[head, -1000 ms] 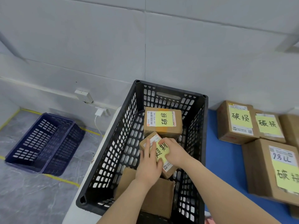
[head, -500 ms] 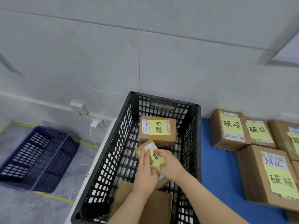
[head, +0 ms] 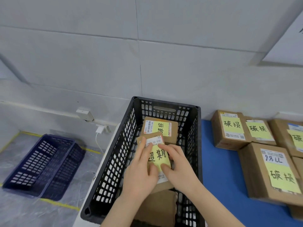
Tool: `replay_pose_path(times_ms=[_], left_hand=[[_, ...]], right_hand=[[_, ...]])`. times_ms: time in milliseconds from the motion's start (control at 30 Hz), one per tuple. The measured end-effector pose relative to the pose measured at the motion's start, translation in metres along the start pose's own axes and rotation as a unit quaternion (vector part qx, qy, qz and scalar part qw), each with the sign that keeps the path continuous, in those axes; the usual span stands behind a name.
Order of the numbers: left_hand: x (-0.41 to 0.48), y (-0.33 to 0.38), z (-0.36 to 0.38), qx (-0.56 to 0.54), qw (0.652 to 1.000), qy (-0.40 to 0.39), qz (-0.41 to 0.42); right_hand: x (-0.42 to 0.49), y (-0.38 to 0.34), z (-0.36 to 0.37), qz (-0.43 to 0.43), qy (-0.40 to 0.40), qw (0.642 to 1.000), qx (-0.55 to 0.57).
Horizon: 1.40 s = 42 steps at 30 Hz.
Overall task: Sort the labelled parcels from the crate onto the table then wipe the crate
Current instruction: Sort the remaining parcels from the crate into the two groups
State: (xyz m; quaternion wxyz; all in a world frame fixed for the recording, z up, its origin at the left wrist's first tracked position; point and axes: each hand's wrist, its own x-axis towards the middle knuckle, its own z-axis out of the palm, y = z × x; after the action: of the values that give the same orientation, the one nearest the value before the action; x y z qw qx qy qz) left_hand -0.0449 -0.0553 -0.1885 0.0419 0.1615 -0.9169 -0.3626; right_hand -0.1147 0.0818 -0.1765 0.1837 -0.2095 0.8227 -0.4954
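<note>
Cardboard is filling both hands: the person is holding a small parcel (head: 158, 157) inside the black crate (head: 124, 145), and it is overlapping the near edge of a second parcel (head: 170, 128) behind it. I cannot tell whether it is lifted clear or resting on something below. A yellow note handwritten 超期 is sticking to its top face, just under a white shipping label.

The left hand (head: 141, 174) is lying along the small parcel's left side, fingers reaching up onto the white label and thumb pressing on the yellow note. The right hand (head: 178, 167) is curling over the right edge, its thumb also on the note. Both hands are clamped on the small parcel, one on each side.

The second parcel is lying flat at the crate's far end, its own yellow note partly hidden. A plain cardboard box (head: 157, 207) is lying at the near end, under the wrists.

The black crate is standing at the left end of the blue table (head: 218, 177). Further right on the table, apart from the crate, labelled parcels (head: 229, 128) are sitting packed together, each showing a yellow note reading 破损.

On the grey floor to the left, a dark blue crate (head: 42, 166) is standing near the wall, and a white charger (head: 100, 129) is hanging plugged in between the two crates.
</note>
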Motion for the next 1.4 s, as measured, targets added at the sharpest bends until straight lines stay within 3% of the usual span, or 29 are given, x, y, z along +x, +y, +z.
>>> replay_pose_path(times_ms=[200,467,700,867,1067,1400], left_hand=[[-0.017,-0.020,0.001,0.104,0.989,-0.103,0.015],[-0.026,-0.038,0.003,-0.011,0.988,-0.155,0.000],[-0.024,-0.016,-0.005,-0.003,0.987,-0.153,0.043],[-0.022,0.034,-0.031,0.010,0.989,-0.118,0.092],[-0.036,0.122,-0.047,0.011,0.973,-0.010,0.231],[-0.117,0.305,0.064,-0.039,0.943,0.001,0.329]], right_hand=[[-0.033,0.020,0.028,0.083,-0.050,0.995,0.020],[-0.038,0.023,0.026,0.127,-0.104,0.982,0.095],[-0.049,0.018,0.018,0.094,-0.057,0.987,0.113],[-0.061,-0.010,-0.016,0.020,0.005,0.994,0.108],[-0.103,-0.046,-0.086,-0.078,0.091,0.988,0.094],[-0.251,-0.004,-0.259,-0.094,0.208,0.973,0.032]])
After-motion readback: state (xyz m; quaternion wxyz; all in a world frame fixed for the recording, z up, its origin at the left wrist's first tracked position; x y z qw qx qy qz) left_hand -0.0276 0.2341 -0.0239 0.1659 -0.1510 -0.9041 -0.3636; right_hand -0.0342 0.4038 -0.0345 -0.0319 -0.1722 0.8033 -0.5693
